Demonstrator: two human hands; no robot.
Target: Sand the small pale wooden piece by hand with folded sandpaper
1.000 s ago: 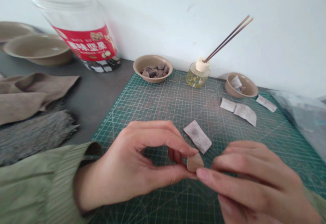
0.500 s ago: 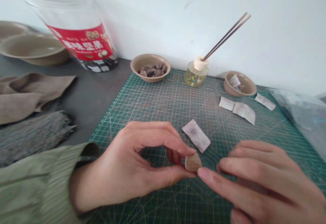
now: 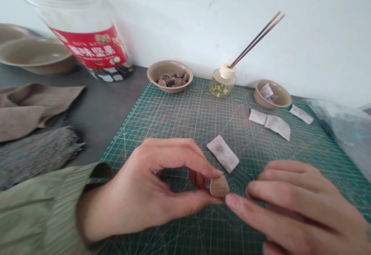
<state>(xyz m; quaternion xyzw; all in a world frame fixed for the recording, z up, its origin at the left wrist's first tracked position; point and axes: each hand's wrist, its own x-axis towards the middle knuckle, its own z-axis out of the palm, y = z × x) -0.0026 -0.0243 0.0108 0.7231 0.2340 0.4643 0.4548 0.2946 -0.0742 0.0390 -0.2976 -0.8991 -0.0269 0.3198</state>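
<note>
Between the thumb and forefinger of my left hand point(image 3: 162, 185) is a small tan piece point(image 3: 219, 186) with a curved edge and faint grain lines; its exact kind I cannot make out. My right hand point(image 3: 304, 204) is just right of it, the forefinger stretched toward the piece's lower right corner, touching or nearly so. The other right fingers are loosely bent and grip nothing visible; the thumb is mostly cut off below. A worn whitish paper rectangle point(image 3: 223, 153), smudged grey, lies on the green cutting mat point(image 3: 185, 119) just beyond my left fingertips.
At the back stand a bowl of brownish chunks point(image 3: 170, 76), a reed diffuser point(image 3: 223, 82) and a smaller bowl point(image 3: 272, 93) holding scraps. More paper strips point(image 3: 269, 123) lie right, near a plastic bag point(image 3: 342, 119). Left are a large jar point(image 3: 92, 46), brown cloth point(image 3: 40, 104) and grey cloth point(image 3: 43, 154).
The tan piece has turned slightly in my left fingers, showing a little more of its face. My right hand has barely shifted, and the view has moved slightly.
</note>
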